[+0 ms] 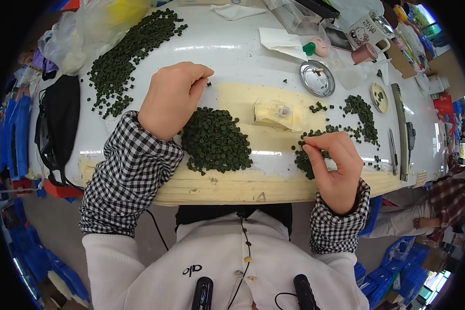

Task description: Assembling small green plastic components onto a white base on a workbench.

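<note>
My left hand (171,98) is closed in a pinch above the table, left of centre. A small dark green part (208,83) shows at its thumb and index fingertips. Just below that hand lies a heap of small round dark green parts (217,142). My right hand (338,163) is also pinched, thumb against index finger, over a smaller pile of the same parts (306,164). Whatever its fingertips hold is too small to make out. Between the hands stands a small pale block fixture (275,113) wrapped in yellowish tape, with a round clear piece on top.
A long spread of dark green parts (134,51) covers the far left. More lie at right (364,119), near a round metal lid (316,78) and a small dish (379,98). A black face mask (62,124), plastic bags (67,41), tweezers (392,150) and a mug (367,33) edge the table.
</note>
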`<state>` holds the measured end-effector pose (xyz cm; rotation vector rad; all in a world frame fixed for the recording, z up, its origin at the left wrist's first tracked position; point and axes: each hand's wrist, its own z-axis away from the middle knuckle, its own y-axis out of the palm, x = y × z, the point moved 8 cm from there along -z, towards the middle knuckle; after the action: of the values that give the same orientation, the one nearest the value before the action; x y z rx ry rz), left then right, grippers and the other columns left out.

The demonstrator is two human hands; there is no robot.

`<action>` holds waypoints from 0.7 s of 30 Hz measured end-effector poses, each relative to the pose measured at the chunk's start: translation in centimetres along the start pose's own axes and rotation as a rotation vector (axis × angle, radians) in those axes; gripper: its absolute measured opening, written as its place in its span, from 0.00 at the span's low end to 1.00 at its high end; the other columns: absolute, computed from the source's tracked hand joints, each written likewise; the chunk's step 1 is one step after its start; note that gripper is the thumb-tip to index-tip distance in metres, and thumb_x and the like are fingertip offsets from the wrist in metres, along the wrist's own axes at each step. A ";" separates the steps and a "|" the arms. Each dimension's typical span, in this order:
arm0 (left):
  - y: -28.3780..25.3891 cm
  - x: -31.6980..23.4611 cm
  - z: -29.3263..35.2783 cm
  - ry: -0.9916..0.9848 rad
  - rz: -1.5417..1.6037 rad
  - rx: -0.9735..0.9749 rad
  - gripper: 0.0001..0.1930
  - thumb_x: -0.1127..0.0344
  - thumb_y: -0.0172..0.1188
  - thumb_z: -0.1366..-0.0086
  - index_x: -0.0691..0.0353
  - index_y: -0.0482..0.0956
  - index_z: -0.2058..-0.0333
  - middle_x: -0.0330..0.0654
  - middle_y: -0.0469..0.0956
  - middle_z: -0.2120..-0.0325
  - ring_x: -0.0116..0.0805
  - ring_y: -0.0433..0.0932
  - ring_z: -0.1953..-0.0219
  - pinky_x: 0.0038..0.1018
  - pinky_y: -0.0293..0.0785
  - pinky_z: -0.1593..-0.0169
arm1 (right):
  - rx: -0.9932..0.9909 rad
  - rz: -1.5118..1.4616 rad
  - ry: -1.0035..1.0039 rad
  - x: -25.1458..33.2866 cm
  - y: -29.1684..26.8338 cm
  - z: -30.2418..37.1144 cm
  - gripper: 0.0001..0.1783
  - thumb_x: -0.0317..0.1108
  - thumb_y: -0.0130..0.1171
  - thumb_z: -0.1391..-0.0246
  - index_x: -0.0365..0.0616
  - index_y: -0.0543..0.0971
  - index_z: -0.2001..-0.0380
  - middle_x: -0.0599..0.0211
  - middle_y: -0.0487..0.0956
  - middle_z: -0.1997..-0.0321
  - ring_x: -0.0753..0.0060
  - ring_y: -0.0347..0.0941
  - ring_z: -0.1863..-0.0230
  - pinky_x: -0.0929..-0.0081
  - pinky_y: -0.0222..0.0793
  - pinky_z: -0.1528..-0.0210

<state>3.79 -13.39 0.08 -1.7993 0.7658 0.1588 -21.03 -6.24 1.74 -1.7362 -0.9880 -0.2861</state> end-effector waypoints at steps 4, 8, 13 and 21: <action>-0.7 -1.5 -0.2 0.058 0.011 -0.025 0.06 0.75 0.60 0.40 0.68 0.80 0.65 0.46 0.80 0.71 0.33 0.78 0.73 0.24 0.73 0.70 | 0.034 0.143 -0.078 -0.2 1.2 0.6 0.08 0.22 0.65 0.61 0.39 0.79 0.73 0.64 0.74 0.74 0.60 0.69 0.68 0.68 0.67 0.66; 0.6 -4.5 1.0 0.071 0.154 0.114 0.04 0.74 0.63 0.44 0.67 0.79 0.70 0.41 0.76 0.77 0.32 0.73 0.76 0.24 0.70 0.72 | 0.052 0.254 -0.111 0.3 2.1 0.8 0.07 0.24 0.65 0.61 0.40 0.79 0.74 0.66 0.73 0.74 0.61 0.68 0.68 0.68 0.65 0.65; 1.6 -5.8 1.9 0.156 -0.005 0.148 0.04 0.71 0.65 0.47 0.63 0.80 0.73 0.39 0.72 0.78 0.37 0.69 0.72 0.29 0.68 0.67 | 0.048 0.290 -0.125 0.8 2.7 0.7 0.07 0.25 0.65 0.60 0.40 0.78 0.74 0.66 0.72 0.74 0.61 0.67 0.68 0.67 0.65 0.64; 3.1 -4.7 1.2 0.044 0.003 0.257 0.05 0.68 0.66 0.50 0.61 0.79 0.77 0.38 0.74 0.77 0.38 0.71 0.68 0.31 0.69 0.64 | 0.074 0.235 -0.103 0.8 3.3 0.8 0.07 0.24 0.64 0.59 0.39 0.76 0.74 0.62 0.71 0.73 0.58 0.66 0.67 0.66 0.64 0.63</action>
<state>-1.30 -10.88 -0.65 -1.5622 0.7833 0.0215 -18.33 -5.43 -0.29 -1.7930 -0.8464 -0.0095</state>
